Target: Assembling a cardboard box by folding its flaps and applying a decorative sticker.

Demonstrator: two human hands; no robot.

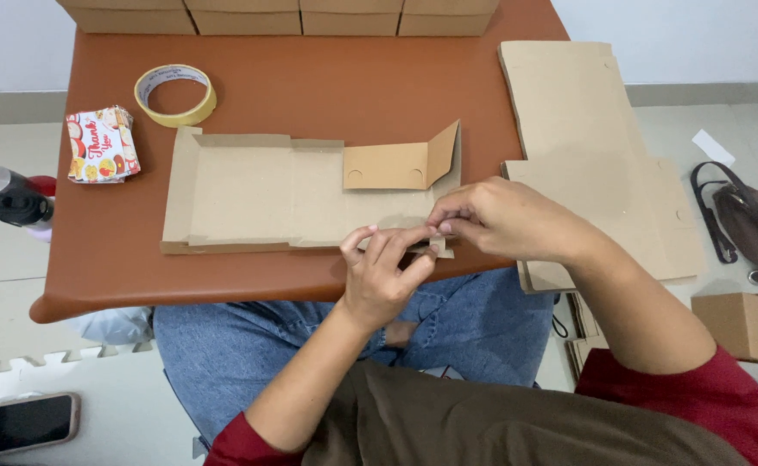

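Brown and low, the table [310, 86] is sitting over the person's knees, with pale floor tiles and foam mats showing around it. Near the table's front edge a flat cardboard box blank [258, 194] is lying partly folded: its left and far walls are standing up a little, and a flap [401, 162] at its right end is lifting upright, while the front strip is lying only half turned. The left hand [383, 272] and the right hand [500, 216] are meeting at that front strip, toward the blank's right end; the fingers [439, 226] of both are pinching together on the small cardboard tab there. By my judgement the box is only begun, with most walls not yet locked. A row of finished boxes [275, 15] is lining the far edge, a tape roll [176, 93] and a stack of printed cards [103, 142] are resting near the left edge, and more flat blanks [586, 147] are overhanging the right edge.
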